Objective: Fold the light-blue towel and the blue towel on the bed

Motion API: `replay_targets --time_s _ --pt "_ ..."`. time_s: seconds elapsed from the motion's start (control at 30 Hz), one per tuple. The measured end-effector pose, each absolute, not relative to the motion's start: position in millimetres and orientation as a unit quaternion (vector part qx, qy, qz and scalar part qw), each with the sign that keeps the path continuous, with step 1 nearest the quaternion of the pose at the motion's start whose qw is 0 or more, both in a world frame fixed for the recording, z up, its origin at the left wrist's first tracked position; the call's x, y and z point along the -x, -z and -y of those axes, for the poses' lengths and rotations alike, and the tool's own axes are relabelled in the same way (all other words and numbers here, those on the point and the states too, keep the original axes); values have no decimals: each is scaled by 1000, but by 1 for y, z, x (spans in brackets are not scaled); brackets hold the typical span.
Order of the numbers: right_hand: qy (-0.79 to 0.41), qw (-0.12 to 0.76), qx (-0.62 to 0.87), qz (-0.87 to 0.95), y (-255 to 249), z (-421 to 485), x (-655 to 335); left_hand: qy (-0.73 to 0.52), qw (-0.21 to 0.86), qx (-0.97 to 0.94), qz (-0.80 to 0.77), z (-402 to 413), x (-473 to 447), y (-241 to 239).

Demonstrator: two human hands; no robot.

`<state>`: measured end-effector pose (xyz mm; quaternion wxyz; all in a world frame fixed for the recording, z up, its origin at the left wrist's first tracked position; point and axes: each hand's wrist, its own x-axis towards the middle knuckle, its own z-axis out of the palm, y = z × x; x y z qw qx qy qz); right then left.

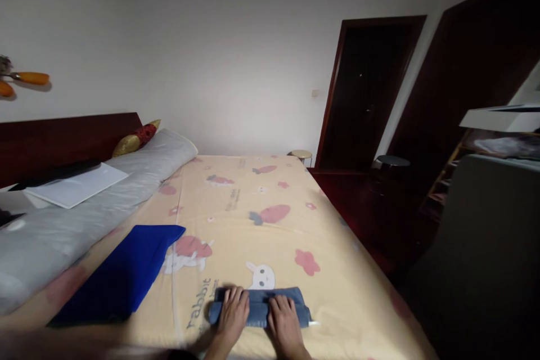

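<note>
A small folded blue denim garment [258, 305] lies near the front edge of a bed covered by a yellow sheet [261, 225] printed with rabbits and carrots. My left hand [233, 315] rests flat on its left half, fingers stretched forward. On the right half lies my right hand [286, 319], also flat with fingers apart. Both palms press down on the cloth; neither grips it.
A bright blue folded cloth [126, 270] lies on the sheet to the left. A grey bolster [84, 208], a white paper sheet [78, 184] and a gold-red cushion [135, 138] sit along the dark headboard. A dark doorway [367, 90], stools and grey furniture [485, 247] stand on the right.
</note>
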<state>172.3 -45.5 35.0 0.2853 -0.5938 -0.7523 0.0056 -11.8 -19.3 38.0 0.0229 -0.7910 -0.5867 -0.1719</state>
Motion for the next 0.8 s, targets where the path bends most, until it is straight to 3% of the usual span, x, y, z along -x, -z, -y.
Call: replay_targets --time_s 0.23,0.43,0.8 --pt "-7 225 629 744 -54 21 -195 173 28 768 616 -10 30 -53" --pt "-85 182 637 744 -43 4 -204 172 26 741 649 -22 32 -42" --pt "-123 106 651 741 -38 -19 -205 164 131 746 633 -40 30 -27"
